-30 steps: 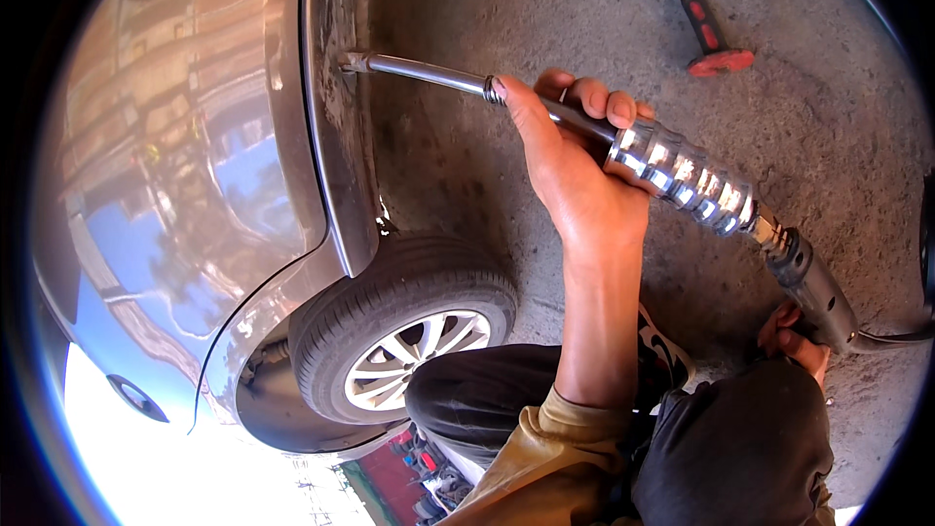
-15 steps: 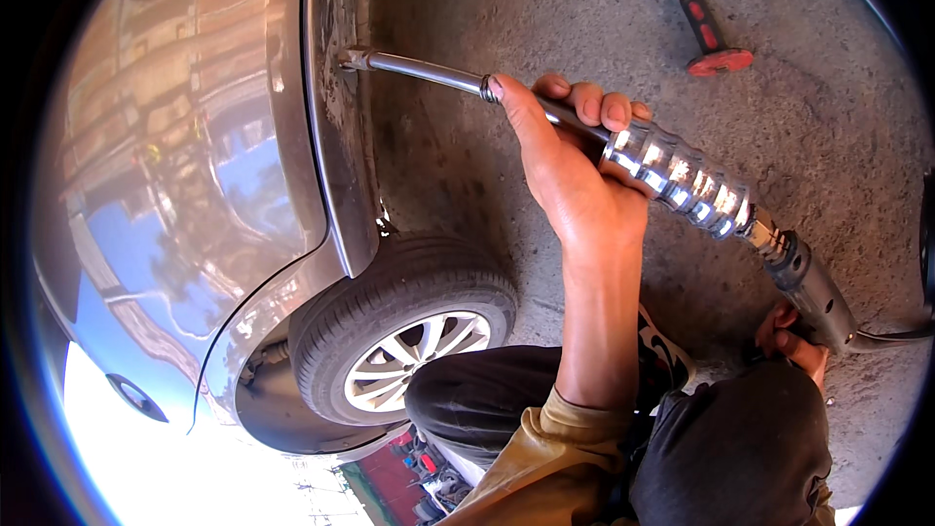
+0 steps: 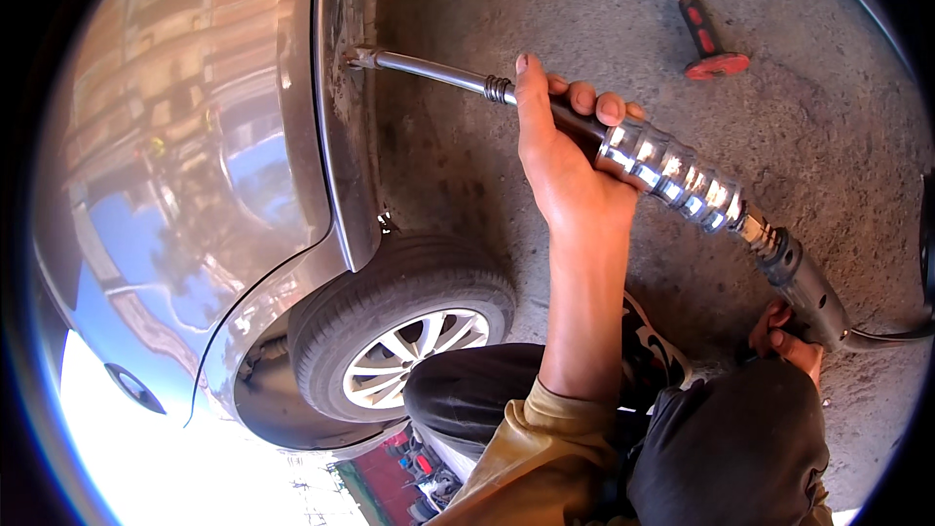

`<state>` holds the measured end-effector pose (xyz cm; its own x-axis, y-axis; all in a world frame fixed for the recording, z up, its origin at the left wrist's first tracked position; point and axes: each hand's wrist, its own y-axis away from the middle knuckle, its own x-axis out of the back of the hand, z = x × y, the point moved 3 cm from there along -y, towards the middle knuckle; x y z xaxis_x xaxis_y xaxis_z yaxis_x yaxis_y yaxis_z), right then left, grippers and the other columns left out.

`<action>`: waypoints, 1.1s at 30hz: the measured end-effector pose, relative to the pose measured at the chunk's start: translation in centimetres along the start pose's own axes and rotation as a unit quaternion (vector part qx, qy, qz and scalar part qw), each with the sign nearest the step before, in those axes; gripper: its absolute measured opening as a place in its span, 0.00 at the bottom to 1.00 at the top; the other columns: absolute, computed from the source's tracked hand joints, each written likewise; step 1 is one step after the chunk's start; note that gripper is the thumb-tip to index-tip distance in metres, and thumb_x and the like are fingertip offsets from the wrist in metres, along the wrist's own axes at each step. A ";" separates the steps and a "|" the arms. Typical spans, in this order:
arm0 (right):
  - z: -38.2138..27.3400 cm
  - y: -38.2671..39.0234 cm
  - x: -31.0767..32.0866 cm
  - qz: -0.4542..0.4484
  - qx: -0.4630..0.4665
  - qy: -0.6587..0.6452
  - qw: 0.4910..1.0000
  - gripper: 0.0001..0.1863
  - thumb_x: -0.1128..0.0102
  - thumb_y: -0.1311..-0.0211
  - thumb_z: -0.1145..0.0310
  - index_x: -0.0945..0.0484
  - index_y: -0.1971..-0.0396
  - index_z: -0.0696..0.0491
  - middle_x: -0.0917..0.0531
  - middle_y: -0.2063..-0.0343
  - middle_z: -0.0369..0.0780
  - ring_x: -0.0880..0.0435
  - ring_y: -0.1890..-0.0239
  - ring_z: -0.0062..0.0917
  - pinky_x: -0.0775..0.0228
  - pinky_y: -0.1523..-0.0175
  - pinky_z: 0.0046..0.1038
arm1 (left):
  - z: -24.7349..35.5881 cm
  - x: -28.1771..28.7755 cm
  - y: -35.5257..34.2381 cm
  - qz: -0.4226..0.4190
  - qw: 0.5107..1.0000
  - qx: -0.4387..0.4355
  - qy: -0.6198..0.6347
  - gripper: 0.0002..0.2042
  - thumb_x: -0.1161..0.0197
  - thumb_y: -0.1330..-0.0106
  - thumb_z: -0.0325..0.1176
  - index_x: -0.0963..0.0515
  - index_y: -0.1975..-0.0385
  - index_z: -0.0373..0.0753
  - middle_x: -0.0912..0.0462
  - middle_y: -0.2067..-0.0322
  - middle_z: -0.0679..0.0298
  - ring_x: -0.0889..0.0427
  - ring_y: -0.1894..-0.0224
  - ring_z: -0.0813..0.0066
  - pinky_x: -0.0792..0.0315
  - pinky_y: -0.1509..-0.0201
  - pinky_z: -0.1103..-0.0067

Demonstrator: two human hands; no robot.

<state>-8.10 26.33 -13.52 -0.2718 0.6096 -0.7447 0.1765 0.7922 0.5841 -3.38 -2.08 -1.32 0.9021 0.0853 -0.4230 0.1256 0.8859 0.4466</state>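
A slide hammer dent puller (image 3: pixel 672 175) with a ribbed chrome body slants across the view. The tip of its thin steel rod (image 3: pixel 438 70) meets the scraped, bare-metal sill (image 3: pixel 346 117) of a grey-brown car. My left hand (image 3: pixel 575 156) is wrapped round the dark section ahead of the ribs, palm up, fingertips over the far side and thumb raised along the rod. Coiled rings sit on the rod just ahead of that thumb. At the back end, my right hand (image 3: pixel 794 343) is closed on the dark rear handle (image 3: pixel 816 297), partly hidden by my knee. A cable leaves this handle.
The car's body panel (image 3: pixel 195 156) fills the left, with its wheel (image 3: pixel 419 351) close by my left knee. A chisel with a red hand guard (image 3: pixel 716 65) lies on the concrete floor (image 3: pixel 584 0) at the far right. Several things lie in the blurred background at the bottom.
My left thumb has lifted and straightened away from the rod, showing more of the coiled rings. The right hand keeps its place on the rear handle. The view has shifted slightly.
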 end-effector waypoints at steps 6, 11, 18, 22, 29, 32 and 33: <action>0.6 0.4 0.8 0.007 -0.003 -0.026 1.000 0.16 0.34 0.56 0.74 0.29 0.66 0.57 0.27 0.68 0.39 0.28 0.76 0.25 0.34 0.66 0.30 | 4.2 0.1 -3.3 0.007 0.997 -0.011 -0.070 0.13 0.44 0.35 0.43 0.35 0.78 0.46 0.34 0.84 0.74 0.31 0.80 0.81 0.31 0.64 0.71; 1.4 0.1 1.8 0.005 0.014 -0.016 1.000 0.16 0.34 0.56 0.75 0.29 0.66 0.57 0.26 0.67 0.40 0.27 0.78 0.25 0.34 0.69 0.30 | 10.8 1.1 -9.0 -0.012 0.993 -0.005 -0.121 0.17 0.51 0.33 0.47 0.36 0.82 0.45 0.34 0.87 0.72 0.31 0.77 0.73 0.31 0.65 0.72; 1.2 0.0 3.0 0.030 -0.003 -0.018 0.999 0.15 0.35 0.57 0.74 0.29 0.68 0.57 0.26 0.68 0.40 0.28 0.80 0.24 0.35 0.72 0.27 | -5.4 0.2 2.6 -0.008 0.987 -0.077 -0.143 0.11 0.42 0.35 0.39 0.33 0.75 0.43 0.34 0.81 0.71 0.33 0.81 0.79 0.30 0.67 0.77; 0.3 2.7 6.2 0.056 0.006 0.013 0.998 0.15 0.35 0.58 0.74 0.29 0.69 0.57 0.26 0.69 0.40 0.28 0.80 0.24 0.35 0.72 0.27 | -9.3 0.8 4.3 -0.007 0.997 0.063 -0.038 0.11 0.40 0.35 0.41 0.34 0.70 0.44 0.34 0.80 0.71 0.33 0.81 0.79 0.31 0.67 0.74; -0.8 2.2 5.3 0.068 0.014 0.012 0.997 0.14 0.35 0.58 0.73 0.29 0.70 0.56 0.25 0.71 0.39 0.29 0.81 0.23 0.35 0.73 0.27 | -5.2 0.3 2.5 0.009 1.000 0.014 0.013 0.13 0.45 0.34 0.49 0.34 0.71 0.48 0.34 0.79 0.72 0.33 0.78 0.77 0.33 0.61 0.71; -1.0 0.3 1.8 0.072 0.016 0.010 0.997 0.13 0.36 0.58 0.74 0.28 0.70 0.56 0.25 0.72 0.38 0.28 0.81 0.24 0.34 0.71 0.28 | -2.9 0.4 1.3 0.008 1.000 -0.012 0.018 0.14 0.46 0.34 0.49 0.34 0.72 0.47 0.34 0.79 0.71 0.32 0.77 0.78 0.33 0.60 0.71; -0.9 -0.1 1.4 0.067 0.012 0.005 0.998 0.13 0.36 0.58 0.74 0.28 0.70 0.55 0.25 0.72 0.38 0.28 0.81 0.24 0.34 0.71 0.28 | -2.4 0.5 0.9 0.008 1.000 -0.015 0.017 0.14 0.46 0.34 0.49 0.34 0.72 0.47 0.34 0.79 0.71 0.32 0.77 0.77 0.33 0.60 0.71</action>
<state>-9.30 27.10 -14.32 -0.2532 0.7096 -0.6575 0.2339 0.7044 0.6701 -3.82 -0.14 -3.02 0.8890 0.1155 -0.4430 0.0981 0.8971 0.4308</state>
